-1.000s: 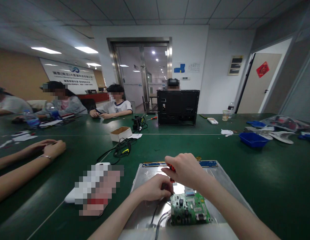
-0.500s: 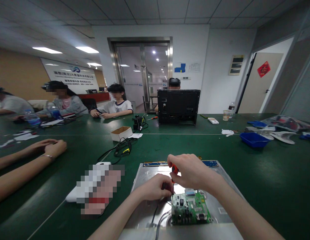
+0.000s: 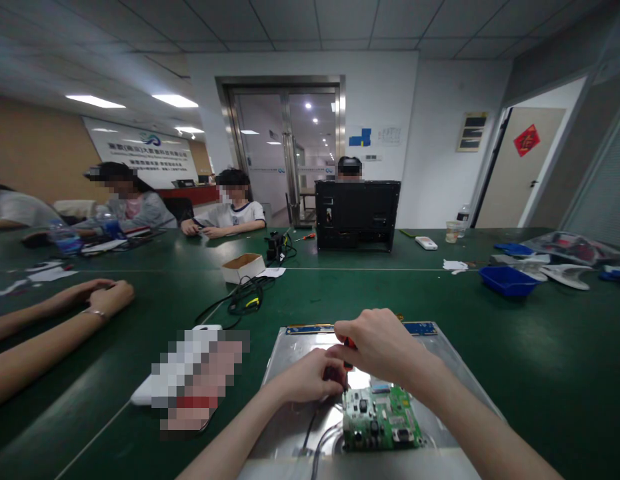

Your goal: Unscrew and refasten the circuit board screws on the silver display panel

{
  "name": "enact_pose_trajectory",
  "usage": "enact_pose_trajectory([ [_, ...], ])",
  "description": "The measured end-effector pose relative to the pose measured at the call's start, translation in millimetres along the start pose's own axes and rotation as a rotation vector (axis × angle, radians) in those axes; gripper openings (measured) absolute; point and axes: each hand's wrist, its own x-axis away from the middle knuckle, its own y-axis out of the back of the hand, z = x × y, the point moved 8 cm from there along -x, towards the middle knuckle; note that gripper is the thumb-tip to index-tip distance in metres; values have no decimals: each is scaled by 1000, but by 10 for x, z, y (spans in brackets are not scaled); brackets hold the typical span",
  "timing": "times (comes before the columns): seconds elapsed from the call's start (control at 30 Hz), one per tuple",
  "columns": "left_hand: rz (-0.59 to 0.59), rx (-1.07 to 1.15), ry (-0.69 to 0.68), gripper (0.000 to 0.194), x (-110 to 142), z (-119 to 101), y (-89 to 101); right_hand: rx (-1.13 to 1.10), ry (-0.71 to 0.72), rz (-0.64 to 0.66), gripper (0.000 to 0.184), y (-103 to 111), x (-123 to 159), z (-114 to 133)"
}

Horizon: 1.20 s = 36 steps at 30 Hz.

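Observation:
A green circuit board (image 3: 383,417) lies on a silvery metal panel (image 3: 447,420) in front of me. My right hand (image 3: 377,340) is closed round the red-and-black handle of a screwdriver (image 3: 349,353), which points down at the board's upper left corner. Beside its shaft, my left hand (image 3: 323,375) has its fingers pinched together at that same corner; what they hold, if anything, is hidden. Dark cables (image 3: 317,443) run over the panel to the left of the board. A narrow blue circuit strip (image 3: 421,328) lines the panel's far edge.
Another person's hands (image 3: 103,297) rest at the left. Nearby lie a white object (image 3: 190,367), partly blurred, and black cables (image 3: 245,297) by an open small box (image 3: 243,267). A black monitor housing (image 3: 357,215) stands across the table; a blue tray (image 3: 509,280) is at the right.
My right hand has turned slightly about the screwdriver handle, its fingers shifting so that less of the handle shows. My left hand stays nearly in place at the board's corner.

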Motion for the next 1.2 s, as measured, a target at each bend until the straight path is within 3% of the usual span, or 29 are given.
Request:
enact_pose_trajectory([
  [0.27,8,41,-10,15,-26,64,-46,-55,-3,35,8,-11,16,15],
  [0.43,4,54,-36,15,-21,25,-35,-149,29,50,17,4,48,-4],
  [0.67,5,34,-40,15,-4,-18,-5,-20,-36,27,33,3,14,-54],
  [0.87,21,39,-38,13,-14,-3,-34,-22,-36,42,8,21,11,-33],
  [1.03,24,39,-41,14,-16,1,-45,-127,32,34,16,65,63,-41],
  [1.2,16,8,-49,14,-7,-38,-5,-52,-2,26,26,38,33,-46],
])
